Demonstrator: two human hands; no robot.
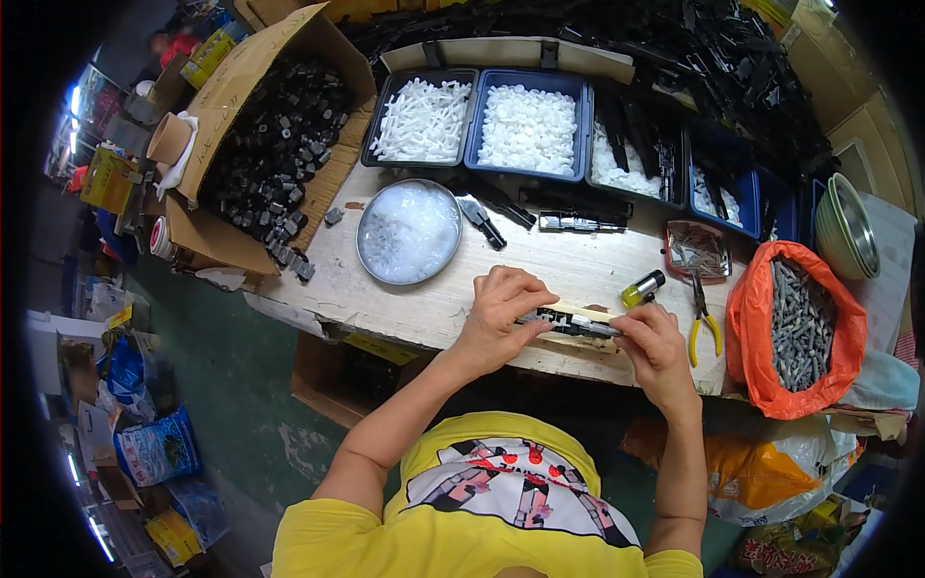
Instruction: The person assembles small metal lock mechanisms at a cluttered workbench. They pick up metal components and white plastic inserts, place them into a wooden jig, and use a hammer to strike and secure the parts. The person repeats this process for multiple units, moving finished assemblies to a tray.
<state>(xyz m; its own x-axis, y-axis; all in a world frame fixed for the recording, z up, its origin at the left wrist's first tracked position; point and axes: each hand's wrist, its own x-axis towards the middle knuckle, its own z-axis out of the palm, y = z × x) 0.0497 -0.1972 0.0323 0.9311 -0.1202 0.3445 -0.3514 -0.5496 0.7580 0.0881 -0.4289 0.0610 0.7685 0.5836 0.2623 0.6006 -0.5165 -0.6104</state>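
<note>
Close to the table's front edge, both hands are on a long, narrow black part [568, 324] with a grey right end. My left hand [499, 320] is closed round its left end, thumb along the near side. The fingers of my right hand [655, 349] pinch its right end. Just behind the part lies a pale wooden strip [586, 311]; whether it touches the part I cannot tell. Beyond the right hand lies a small bottle [643, 288] with yellow contents, and to its right yellow-handled pliers [704, 332].
A round metal dish [376, 258] of translucent small pieces stands left of centre, before bins of white parts [528, 128]. A cardboard box [224, 135] of black pieces is at left. An orange bag [751, 339] of grey pieces, a red-rimmed tray [696, 249] and stacked bowls [836, 236] stand right.
</note>
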